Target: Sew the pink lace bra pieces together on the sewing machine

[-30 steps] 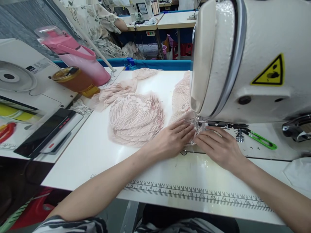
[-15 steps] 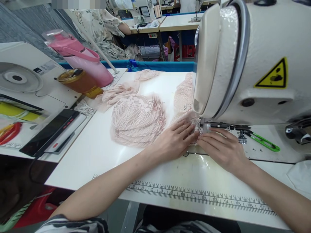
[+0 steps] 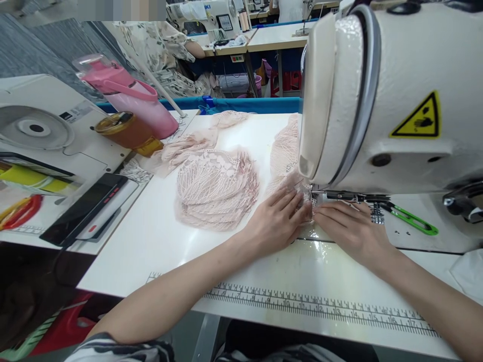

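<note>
Pale pink lace fabric (image 3: pixel 285 168) runs under the needle area of a white sewing machine (image 3: pixel 343 100). My left hand (image 3: pixel 275 216) is closed on the lace just left of the presser foot (image 3: pixel 314 193), thumb and fingers gathered over it. On the other side of the foot, my right hand (image 3: pixel 350 226) rests with its fingers stretched out, low over the machine bed. Its fingertips are close to the lace edge; whether they touch it is hidden. A pile of pink lace pieces (image 3: pixel 217 191) lies left of my left hand.
Green thread snips (image 3: pixel 413 219) lie right of my right hand. At the left stand a pink bottle (image 3: pixel 132 98), an amber cup (image 3: pixel 128 131) and a black control panel (image 3: pixel 85 208). A printed ruler (image 3: pixel 302 305) follows the table's front edge. Another person's sleeve (image 3: pixel 175 42) shows behind.
My right hand has shifted slightly right, away from my left, and its fingers have bent a little. My left hand stays on the lace. The whole view has shifted slightly.
</note>
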Demonstrator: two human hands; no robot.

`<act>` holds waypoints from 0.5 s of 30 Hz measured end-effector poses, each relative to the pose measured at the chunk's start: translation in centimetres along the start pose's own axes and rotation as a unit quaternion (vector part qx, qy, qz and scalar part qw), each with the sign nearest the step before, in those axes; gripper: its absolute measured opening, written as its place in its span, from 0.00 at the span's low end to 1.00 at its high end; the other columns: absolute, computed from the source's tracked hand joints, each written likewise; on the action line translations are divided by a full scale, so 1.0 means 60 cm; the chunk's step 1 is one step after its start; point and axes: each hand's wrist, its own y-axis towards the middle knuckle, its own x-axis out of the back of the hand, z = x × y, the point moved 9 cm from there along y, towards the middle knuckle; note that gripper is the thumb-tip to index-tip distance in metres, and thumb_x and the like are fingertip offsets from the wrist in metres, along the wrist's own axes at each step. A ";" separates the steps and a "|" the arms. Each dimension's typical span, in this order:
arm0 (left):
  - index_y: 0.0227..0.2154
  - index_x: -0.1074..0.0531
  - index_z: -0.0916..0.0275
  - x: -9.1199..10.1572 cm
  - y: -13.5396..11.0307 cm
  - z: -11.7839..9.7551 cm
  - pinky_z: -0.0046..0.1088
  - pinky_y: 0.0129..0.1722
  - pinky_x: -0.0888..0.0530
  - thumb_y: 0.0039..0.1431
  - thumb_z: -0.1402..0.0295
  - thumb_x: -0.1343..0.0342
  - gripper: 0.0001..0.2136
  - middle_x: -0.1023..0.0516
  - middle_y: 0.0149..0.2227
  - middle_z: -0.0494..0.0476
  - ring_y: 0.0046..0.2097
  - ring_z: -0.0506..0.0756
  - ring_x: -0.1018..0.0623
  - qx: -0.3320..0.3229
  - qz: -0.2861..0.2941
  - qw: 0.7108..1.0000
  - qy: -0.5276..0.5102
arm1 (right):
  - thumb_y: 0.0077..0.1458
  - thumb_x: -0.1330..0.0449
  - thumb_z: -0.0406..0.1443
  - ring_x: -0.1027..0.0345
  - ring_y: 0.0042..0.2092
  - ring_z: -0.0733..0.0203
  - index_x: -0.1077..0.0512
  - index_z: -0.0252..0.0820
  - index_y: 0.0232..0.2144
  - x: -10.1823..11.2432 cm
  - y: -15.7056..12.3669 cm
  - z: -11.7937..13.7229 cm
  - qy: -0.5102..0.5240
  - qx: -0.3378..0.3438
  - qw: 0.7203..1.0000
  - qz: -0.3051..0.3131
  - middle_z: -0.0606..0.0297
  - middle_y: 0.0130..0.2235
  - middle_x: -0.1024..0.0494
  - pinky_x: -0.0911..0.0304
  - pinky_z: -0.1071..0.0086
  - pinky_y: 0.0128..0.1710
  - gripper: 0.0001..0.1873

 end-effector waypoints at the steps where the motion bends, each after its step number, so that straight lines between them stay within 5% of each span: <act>1: 0.55 0.32 0.69 0.001 0.000 0.000 0.41 0.60 0.34 0.67 0.65 0.55 0.19 0.27 0.54 0.64 0.57 0.60 0.29 0.002 0.000 1.000 0.003 | 0.56 0.50 0.20 0.29 0.47 0.62 0.27 0.40 0.41 -0.004 -0.002 -0.004 0.006 -0.007 1.000 0.006 0.66 0.43 0.21 0.33 0.68 0.45 0.18; 8: 0.56 0.34 0.68 -0.002 0.000 -0.003 0.41 0.60 0.35 0.67 0.64 0.57 0.20 0.29 0.55 0.65 0.59 0.61 0.30 0.010 0.014 1.000 0.011 | 0.59 0.48 0.26 0.29 0.48 0.59 0.26 0.48 0.45 -0.025 -0.016 -0.033 0.055 -0.043 0.997 0.025 0.67 0.47 0.22 0.32 0.64 0.44 0.18; 15: 0.58 0.35 0.66 -0.006 0.003 0.000 0.40 0.59 0.34 0.68 0.64 0.57 0.20 0.30 0.56 0.65 0.59 0.61 0.31 0.028 0.032 0.999 0.003 | 0.61 0.50 0.29 0.26 0.40 0.61 0.25 0.43 0.40 -0.023 -0.012 -0.048 0.065 -0.084 0.994 0.025 0.64 0.46 0.22 0.33 0.66 0.40 0.14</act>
